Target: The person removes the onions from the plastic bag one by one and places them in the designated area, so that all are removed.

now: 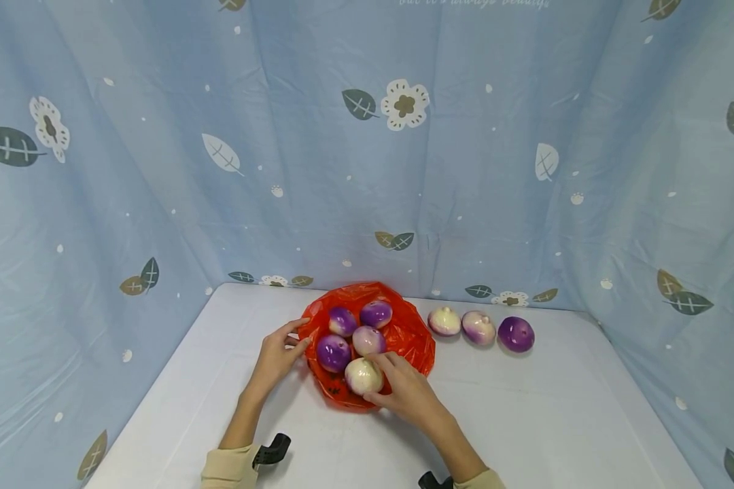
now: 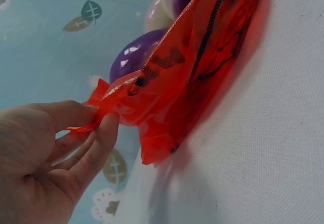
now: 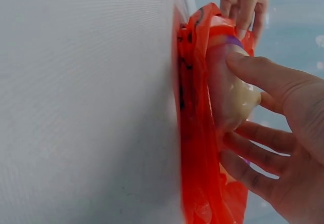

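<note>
Fingers of the right hand [image 1: 407, 392] grasp a pale onion [image 1: 362, 377] at the near side of a red bag [image 1: 411, 338], thumb on one side and fingertips on the other; the left hand [image 1: 278, 356] pinches the bag's left rim. Four more onions [image 1: 334, 353] lie in the bag behind the pale one, and three others [image 1: 478, 329] sit in a row on the worktop [image 1: 563, 407], right of it. The step looks like moving onions one at a time, though whether into or out of the bag I cannot tell. Next probably calls for keeping the rim steady, then either releasing the onion gently or lifting it clear without dragging the thin plastic.
</note>
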The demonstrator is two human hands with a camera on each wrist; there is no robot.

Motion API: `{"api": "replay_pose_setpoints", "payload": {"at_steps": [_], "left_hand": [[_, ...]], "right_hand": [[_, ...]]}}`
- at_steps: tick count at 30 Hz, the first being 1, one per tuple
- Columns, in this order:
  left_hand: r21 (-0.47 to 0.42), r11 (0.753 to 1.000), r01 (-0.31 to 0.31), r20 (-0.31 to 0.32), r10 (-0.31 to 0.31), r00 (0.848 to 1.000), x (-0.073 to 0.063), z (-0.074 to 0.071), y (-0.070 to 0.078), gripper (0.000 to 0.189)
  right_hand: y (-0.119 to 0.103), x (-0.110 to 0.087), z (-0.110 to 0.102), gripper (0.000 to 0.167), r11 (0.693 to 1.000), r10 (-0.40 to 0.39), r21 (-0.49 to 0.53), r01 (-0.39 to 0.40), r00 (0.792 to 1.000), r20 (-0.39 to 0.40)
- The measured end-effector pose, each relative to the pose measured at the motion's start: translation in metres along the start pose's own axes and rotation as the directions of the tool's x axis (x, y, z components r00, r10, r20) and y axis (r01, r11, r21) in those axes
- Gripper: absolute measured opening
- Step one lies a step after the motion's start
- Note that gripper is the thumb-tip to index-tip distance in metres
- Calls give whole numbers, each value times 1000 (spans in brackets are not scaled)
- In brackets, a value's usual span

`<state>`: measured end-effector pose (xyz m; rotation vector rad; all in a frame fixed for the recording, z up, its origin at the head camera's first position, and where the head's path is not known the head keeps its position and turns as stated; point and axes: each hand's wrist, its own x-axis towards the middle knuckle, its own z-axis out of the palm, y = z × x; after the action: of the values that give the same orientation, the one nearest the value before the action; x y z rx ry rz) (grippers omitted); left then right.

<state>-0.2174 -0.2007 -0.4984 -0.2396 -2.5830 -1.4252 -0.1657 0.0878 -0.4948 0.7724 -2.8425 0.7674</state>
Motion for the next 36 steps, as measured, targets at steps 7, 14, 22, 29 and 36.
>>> {"api": "replay_pose_setpoints", "payload": {"at_steps": [7,14,22,29,36], "left_hand": [[-5,1000,17,6,-17,1000,0,1,1,43],[-17,1000,6,6,-6,1000,0,2,0,42],[-7,1000,4,3,-4,1000,1,2,-1,42],[-5,1000,16,-5,-16,1000,0,2,0,42],[3,1000,21,-11,-21,1000,-1,3,1,42]], "right_hand": [[1,-2,2,67,1000,-7,-5,7,1000,-17],[3,-3,5,67,1000,1,-10,-1,1000,-9],[5,-3,6,68,1000,4,29,-3,1000,-16],[7,-4,7,66,999,-28,20,29,999,-34],[6,-5,6,65,999,-25,23,25,999,-20]]}}
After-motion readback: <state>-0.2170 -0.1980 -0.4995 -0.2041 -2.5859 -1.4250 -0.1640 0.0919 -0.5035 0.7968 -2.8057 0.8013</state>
